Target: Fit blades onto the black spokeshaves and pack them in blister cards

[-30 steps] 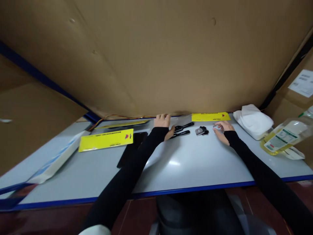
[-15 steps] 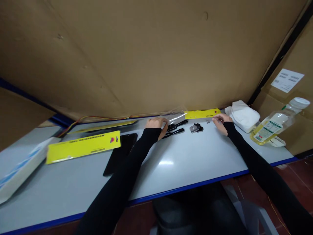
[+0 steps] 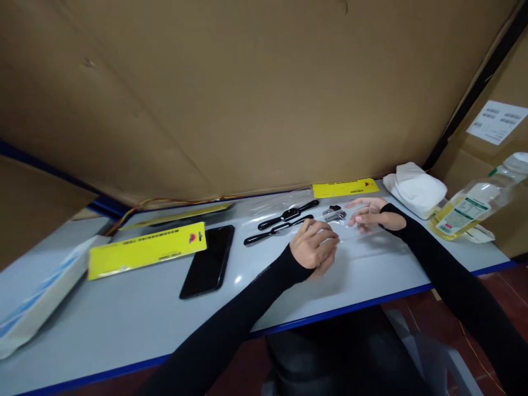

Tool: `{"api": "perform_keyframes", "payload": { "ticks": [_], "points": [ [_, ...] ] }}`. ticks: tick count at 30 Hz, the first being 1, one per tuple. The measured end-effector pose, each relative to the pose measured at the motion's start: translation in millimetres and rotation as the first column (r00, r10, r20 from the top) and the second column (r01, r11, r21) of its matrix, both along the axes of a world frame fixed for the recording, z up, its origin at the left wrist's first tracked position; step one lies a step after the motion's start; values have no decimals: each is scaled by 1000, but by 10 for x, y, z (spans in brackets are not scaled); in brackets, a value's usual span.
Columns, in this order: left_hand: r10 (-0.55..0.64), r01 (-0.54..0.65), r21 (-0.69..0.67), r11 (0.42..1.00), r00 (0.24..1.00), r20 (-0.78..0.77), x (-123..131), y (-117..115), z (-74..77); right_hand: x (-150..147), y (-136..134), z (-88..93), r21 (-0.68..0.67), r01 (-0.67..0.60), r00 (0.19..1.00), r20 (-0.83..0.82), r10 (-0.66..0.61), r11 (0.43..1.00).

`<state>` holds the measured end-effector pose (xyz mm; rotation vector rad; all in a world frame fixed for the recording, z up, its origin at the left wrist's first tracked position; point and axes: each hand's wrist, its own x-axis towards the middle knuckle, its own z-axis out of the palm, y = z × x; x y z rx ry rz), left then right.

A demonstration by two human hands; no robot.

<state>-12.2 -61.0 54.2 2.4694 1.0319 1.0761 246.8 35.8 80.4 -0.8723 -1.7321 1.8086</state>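
Note:
My left hand (image 3: 315, 246) is closed over the middle of the table, its fingers curled on thin clear plastic film (image 3: 348, 235) that shows faintly between my hands. To its right, my right hand (image 3: 371, 214) hovers with fingers spread, palm turned inward, nothing plainly gripped. Behind them sit small dark metal pieces (image 3: 332, 210), partly seen through the film. Two black spokeshaves (image 3: 291, 213) lie side by side to the left of these, the nearer one's end close to my left hand. A flat clear plastic sleeve (image 3: 280, 202) rests behind the spokeshaves.
A yellow printed card (image 3: 346, 188) lies at the back. Another yellow card (image 3: 146, 250) overlaps a black phone (image 3: 207, 262) on the left, beside a white-and-blue box (image 3: 45, 297). On the right stand a white cloth bundle (image 3: 416, 190) and a bottle of yellow liquid (image 3: 464, 206).
My left hand has left the clear sleeve at the back and come right and nearer, uncovering the spokeshaves. My right hand has moved slightly left and its fingers have spread.

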Motion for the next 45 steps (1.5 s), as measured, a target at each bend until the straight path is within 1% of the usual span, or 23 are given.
{"api": "perform_keyframes", "payload": {
  "ticks": [2,4,5,7,9,10,13,15,18,21,24,26,27,29,31,33,34,36,38,40,42,43,45],
  "points": [
    [-58,60,-31,998,997,59,20,-73,3,59,-15,31,-6,-62,995,77,62,998],
    [-48,56,-68,996,992,113,-67,-23,37,96,-21,39,-7,-103,984,145,103,995],
    [0,10,-83,996,992,127,-147,45,56,102,-28,33,-5,-117,977,179,116,993],
    [170,-160,-110,981,982,87,-363,230,75,87,-54,-2,0,-139,958,253,134,990],
    [340,-349,-144,926,937,-83,-617,423,62,51,-94,-61,10,-145,934,332,133,989],
    [371,-405,-172,898,907,-202,-742,502,47,30,-113,-94,21,-142,923,364,125,990],
    [318,-474,-256,843,821,-475,-1025,630,-13,-19,-148,-165,89,-128,903,422,79,988],
    [289,-486,-262,834,788,-543,-1105,632,-47,-32,-144,-174,119,-144,893,443,78,982],
    [300,-517,-237,823,749,-591,-1096,585,-77,-23,-102,-164,136,-153,874,481,70,979],
    [310,-549,-214,808,705,-638,-1038,560,-82,3,-29,-207,308,-107,859,508,-68,945],
    [328,-585,-158,796,635,-699,-1004,576,-68,22,67,-314,531,5,833,466,-297,847],
    [354,-598,-123,792,615,-705,-993,588,-58,6,145,-386,633,82,812,406,-420,770],
    [373,-595,-120,795,635,-677,-986,590,-55,-17,188,-416,667,102,810,375,-452,738],
    [425,-578,-153,802,731,-534,-956,582,-55,-98,280,-463,721,99,821,331,-465,686],
    [488,-552,-229,802,826,-282,-903,559,-53,-224,368,-502,777,35,830,327,-452,628],
    [533,-491,-345,800,845,35,-831,526,-30,-377,440,-546,826,-59,818,362,-447,560],
    [537,-429,-414,803,823,188,-794,507,-4,-455,465,-571,841,-104,808,383,-448,531],
    [516,-244,-539,806,737,437,-726,467,75,-590,495,-621,850,-179,789,426,-444,496],
    [486,-28,-612,791,636,599,-667,428,177,-678,502,-661,845,-213,773,453,-445,490],
    [472,151,-633,759,541,696,-602,386,266,-713,500,-682,836,-208,756,467,-459,507],
    [481,285,-642,712,469,741,-510,335,312,-708,497,-679,826,-187,749,470,-467,531],
    [493,331,-651,684,448,746,-449,303,315,-696,496,-668,823,-170,755,462,-465,541],
    [523,371,-680,632,444,728,-304,222,289,-667,487,-632,816,-119,780,430,-454,566]
  ]
}}
